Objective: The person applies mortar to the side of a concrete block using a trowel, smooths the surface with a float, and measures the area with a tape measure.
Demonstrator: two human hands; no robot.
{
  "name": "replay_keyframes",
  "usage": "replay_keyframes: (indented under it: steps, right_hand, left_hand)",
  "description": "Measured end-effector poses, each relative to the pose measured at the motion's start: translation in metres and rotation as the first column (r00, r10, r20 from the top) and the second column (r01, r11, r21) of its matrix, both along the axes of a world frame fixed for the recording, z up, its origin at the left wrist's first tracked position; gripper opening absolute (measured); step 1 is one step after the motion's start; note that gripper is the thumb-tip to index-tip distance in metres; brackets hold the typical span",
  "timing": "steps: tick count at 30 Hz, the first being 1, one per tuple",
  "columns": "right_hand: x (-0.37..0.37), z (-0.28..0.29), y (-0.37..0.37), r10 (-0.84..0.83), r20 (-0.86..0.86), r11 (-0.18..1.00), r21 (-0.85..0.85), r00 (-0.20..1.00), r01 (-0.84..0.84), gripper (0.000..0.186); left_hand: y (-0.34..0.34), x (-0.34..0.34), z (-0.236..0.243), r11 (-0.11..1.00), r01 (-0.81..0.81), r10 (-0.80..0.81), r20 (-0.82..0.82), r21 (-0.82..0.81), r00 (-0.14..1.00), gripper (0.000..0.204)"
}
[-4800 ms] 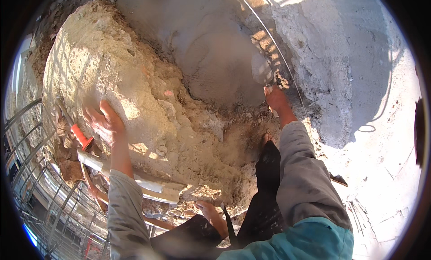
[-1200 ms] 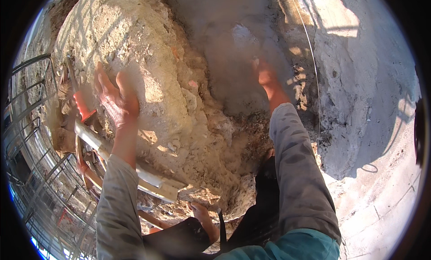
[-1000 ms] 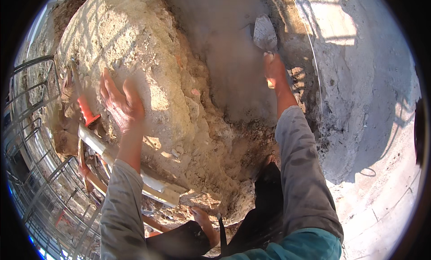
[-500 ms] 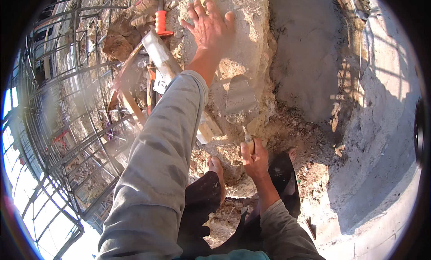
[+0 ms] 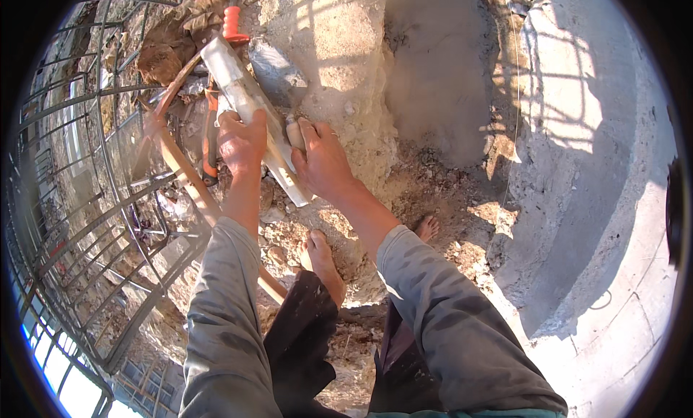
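My left hand [image 5: 244,144] is closed on the left edge of a long, pale straight bar [image 5: 232,73] smeared with mortar. The bar slants from upper left to lower right over the rough ground. Close beside it on the right, my right hand [image 5: 323,158] is wrapped around the light wooden handle [image 5: 294,134] of a trowel. The trowel's grey blade [image 5: 276,68] points away from me, just right of the bar. Part of the bar is covered by my left hand.
A rebar cage [image 5: 94,151] stands at the left. Near it lie an orange-and-black tool [image 5: 209,140], a wooden handle [image 5: 188,176] and a red grip [image 5: 232,22]. Wet grey mortar [image 5: 440,64] fills a strip right of the rough ledge [image 5: 346,64]. A string [image 5: 517,93] runs along the concrete wall.
My left hand has left the ledge surface and come back onto the bar. My right hand has moved forward and left with the trowel. The view has shifted to the right.
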State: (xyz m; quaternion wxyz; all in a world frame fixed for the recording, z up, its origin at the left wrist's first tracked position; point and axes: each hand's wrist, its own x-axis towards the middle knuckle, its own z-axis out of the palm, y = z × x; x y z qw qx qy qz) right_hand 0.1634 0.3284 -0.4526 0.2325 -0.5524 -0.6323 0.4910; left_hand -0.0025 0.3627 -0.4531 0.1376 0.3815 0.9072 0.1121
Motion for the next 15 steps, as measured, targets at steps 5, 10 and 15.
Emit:
replay_keyframes:
  steps: [5, 10, 15]
  right_hand:
    - [0.017, 0.031, -0.022, -0.124, -0.170, 0.969, 0.190, 0.978, 0.156, 0.058]
    - [0.037, 0.110, -0.058, 0.132, -0.397, 0.982, 0.175, 0.908, -0.066, 0.070]
    - [0.095, 0.126, -0.070, -0.301, -0.328, 0.943, -0.244, 0.895, 0.228, 0.076]
  left_hand:
    - [-0.028, -0.030, 0.035, 0.920, -0.141, 0.104, 0.120, 0.365, 0.987, 0.041]
    - [-0.037, 0.045, 0.122, 0.903, -0.047, -0.059, 0.231, 0.426, 0.971, 0.041]
    - [-0.027, 0.153, 0.155, 0.917, 0.310, -0.397, 0.505, 0.251, 0.766, 0.041]
